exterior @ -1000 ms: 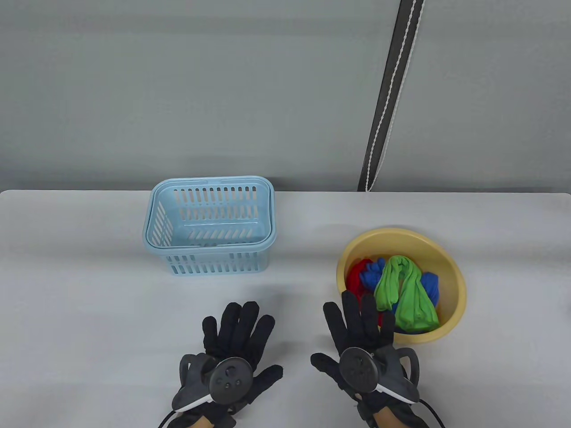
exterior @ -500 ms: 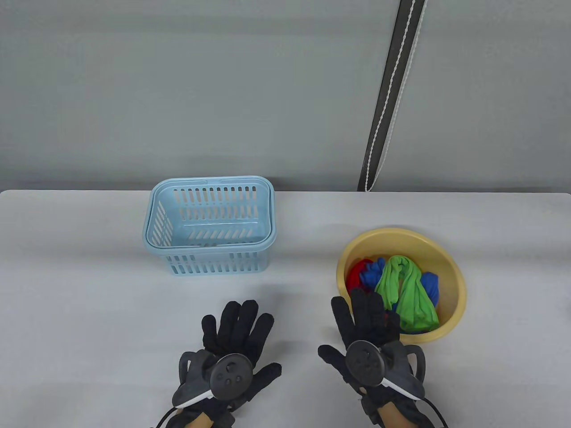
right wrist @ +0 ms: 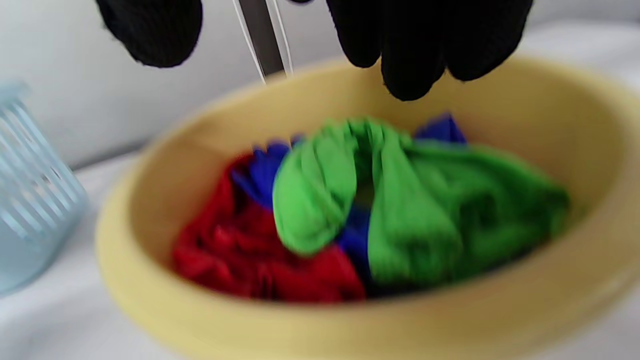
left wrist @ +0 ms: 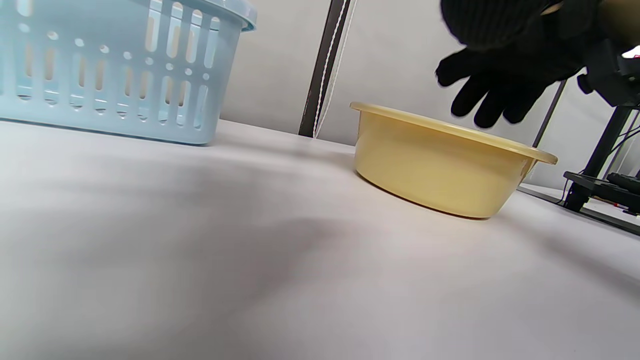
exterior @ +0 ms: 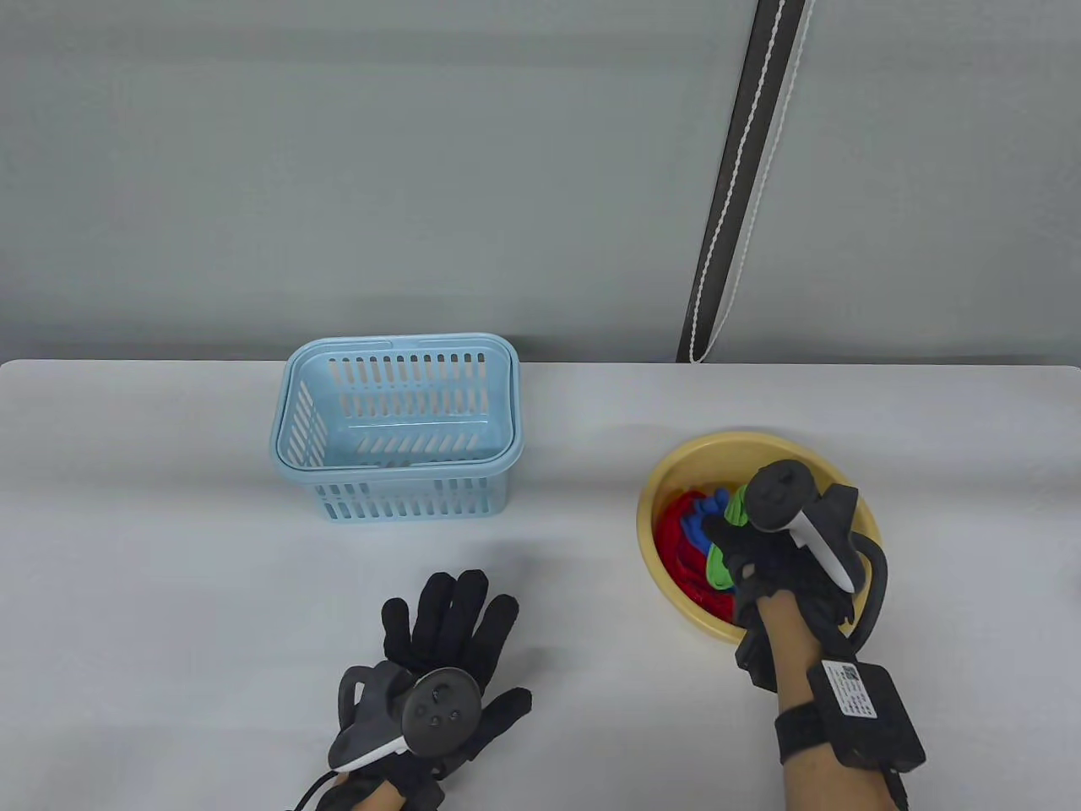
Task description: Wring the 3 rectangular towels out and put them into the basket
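Three towels lie bunched in a yellow basin (exterior: pixel 676 473) at the right of the table: a green towel (right wrist: pixel 400 210) on top, a red towel (right wrist: pixel 240 255) at the left, a blue towel (right wrist: pixel 260 170) underneath. My right hand (exterior: pixel 733 547) hovers over the basin with its fingers pointing down. Its fingertips (right wrist: pixel 410 75) hang just above the green towel and hold nothing. My left hand (exterior: pixel 448 629) lies flat on the table, fingers spread, in front of the light blue slotted basket (exterior: pixel 397 422), which holds no towel.
A black strap with white cord (exterior: pixel 739 186) hangs at the wall behind the table. A dark stand and cables (left wrist: pixel 600 170) are off the table's right side. The grey tabletop (exterior: pixel 169 549) is bare between basket and basin.
My right hand has lifted off the table and moved forward and right over the basin, turning its fingers down toward the towels. The left hand has stayed put.
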A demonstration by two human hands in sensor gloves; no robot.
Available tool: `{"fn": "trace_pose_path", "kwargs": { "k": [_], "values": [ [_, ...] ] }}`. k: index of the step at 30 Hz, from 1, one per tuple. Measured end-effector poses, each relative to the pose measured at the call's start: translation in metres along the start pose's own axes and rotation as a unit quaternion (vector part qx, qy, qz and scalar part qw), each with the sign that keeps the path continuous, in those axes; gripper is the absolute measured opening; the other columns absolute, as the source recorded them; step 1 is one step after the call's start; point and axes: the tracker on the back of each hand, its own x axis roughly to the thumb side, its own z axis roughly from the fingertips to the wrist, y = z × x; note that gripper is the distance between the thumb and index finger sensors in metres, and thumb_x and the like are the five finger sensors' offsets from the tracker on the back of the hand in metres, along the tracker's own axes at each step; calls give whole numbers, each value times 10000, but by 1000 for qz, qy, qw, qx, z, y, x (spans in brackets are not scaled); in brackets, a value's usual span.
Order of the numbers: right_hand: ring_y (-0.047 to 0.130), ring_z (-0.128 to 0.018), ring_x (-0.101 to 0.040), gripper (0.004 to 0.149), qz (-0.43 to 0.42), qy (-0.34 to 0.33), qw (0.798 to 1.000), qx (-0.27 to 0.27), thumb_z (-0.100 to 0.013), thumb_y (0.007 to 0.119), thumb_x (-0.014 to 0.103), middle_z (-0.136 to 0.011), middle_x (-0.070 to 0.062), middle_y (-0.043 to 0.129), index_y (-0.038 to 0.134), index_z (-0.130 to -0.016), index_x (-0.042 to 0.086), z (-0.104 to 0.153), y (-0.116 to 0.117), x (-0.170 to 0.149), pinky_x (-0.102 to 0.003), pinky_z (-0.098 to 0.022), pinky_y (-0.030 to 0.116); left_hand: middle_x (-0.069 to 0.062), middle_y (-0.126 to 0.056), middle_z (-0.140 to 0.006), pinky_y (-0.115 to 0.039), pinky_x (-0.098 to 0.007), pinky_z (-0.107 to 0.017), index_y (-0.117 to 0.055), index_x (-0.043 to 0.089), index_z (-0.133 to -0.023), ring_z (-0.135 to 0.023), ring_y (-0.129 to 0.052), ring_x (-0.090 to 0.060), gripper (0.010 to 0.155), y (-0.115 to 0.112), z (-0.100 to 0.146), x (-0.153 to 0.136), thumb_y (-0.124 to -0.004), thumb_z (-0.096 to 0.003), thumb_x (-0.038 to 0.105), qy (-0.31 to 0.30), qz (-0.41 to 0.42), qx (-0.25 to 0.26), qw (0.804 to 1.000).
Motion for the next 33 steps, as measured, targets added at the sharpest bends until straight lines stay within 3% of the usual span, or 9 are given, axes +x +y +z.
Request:
{"fn": "trace_pose_path", "kwargs": {
  "k": [2, 4, 8, 13, 16, 19, 24, 27, 33],
  "values": [
    [809, -874, -528, 1018, 9, 41, 997, 71, -551, 741, 617, -1134, -361, 578, 181, -1187, 53, -17, 15, 2, -636, -589, 708, -145, -7, -1219, -178, -787, -671, -34, 298, -1147, -1091, -91, -510, 947, 1, 1, -1, -614, -523, 711, 3, 0, 0, 1000],
    [830, -850, -521, 1055, 24, 63, 993, 97, -537, 756, 619, -1121, -376, 593, 160, -1177, 29, -29, 26, 3, -627, -571, 723, -146, -8, -1220, -179, -787, -671, -34, 297, -1147, -1090, -92, -512, 948, 2, 2, -2, -615, -523, 711, 6, 3, 2, 1000],
    [892, -754, -448, 1076, 70, 82, 990, 91, -511, 818, 586, -1066, -351, 697, 206, -1166, -10, -43, 34, 6, -558, -512, 769, -150, -13, -1221, -184, -787, -673, -37, 295, -1147, -1091, -97, -513, 946, 3, 2, -5, -615, -523, 710, 12, 8, 3, 1000],
    [969, -655, -379, 835, 73, 85, 992, 60, -552, 910, 313, -934, -243, 868, 425, -1142, -25, -49, 33, 8, -531, -467, 808, -150, -20, -1224, -188, -787, -673, -43, 293, -1149, -1092, -103, -512, 947, 2, 1, -6, -619, -523, 708, 17, 6, -4, 1000],
    [942, -739, -399, 700, 52, 74, 994, 56, -569, 879, 273, -918, -212, 864, 533, -1128, 33, -44, 21, 4, -577, -522, 784, -151, -24, -1225, -190, -787, -674, -49, 291, -1151, -1092, -104, -512, 945, 2, 1, -6, -619, -523, 708, 19, 5, -8, 1000],
    [927, -754, -436, 547, -6, 48, 999, -9, -593, 787, 234, -900, -224, 814, 594, -1088, 102, -26, -4, -2, -597, -519, 797, -145, -55, -1224, -189, -784, -675, -69, 291, -1156, -1094, -96, -497, 930, 5, 1, -6, -622, -527, 695, 24, 3, -6, 1000],
    [968, -454, -214, 487, -104, 0, 990, -99, -602, 742, 283, -787, -203, 838, 631, -1059, 156, 17, -46, -11, -424, -354, 874, -141, -56, -1228, -193, -782, -679, -84, 287, -1161, -1098, -96, -485, 926, 9, 2, -3, -625, -528, 692, 20, 6, 12, 1000],
    [938, -342, -123, 503, -153, -38, 979, -130, -603, 761, 356, -690, -146, 878, 643, -1046, 151, 41, -67, -16, -353, -267, 881, -142, -58, -1229, -194, -783, -678, -82, 289, -1160, -1098, -98, -488, 927, 8, 2, -1, -626, -527, 692, 17, 2, 10, 1000],
    [928, -255, -93, 546, -251, -127, 945, -168, -573, 851, 411, -591, -93, 915, 691, -1006, 120, 94, -99, -18, -345, -214, 890, -148, -73, -1233, -204, -784, -680, -89, 282, -1161, -1101, -123, -493, 926, 10, 1, 1, -632, -528, 686, 7, 13, 37, 999]
  ]
}}
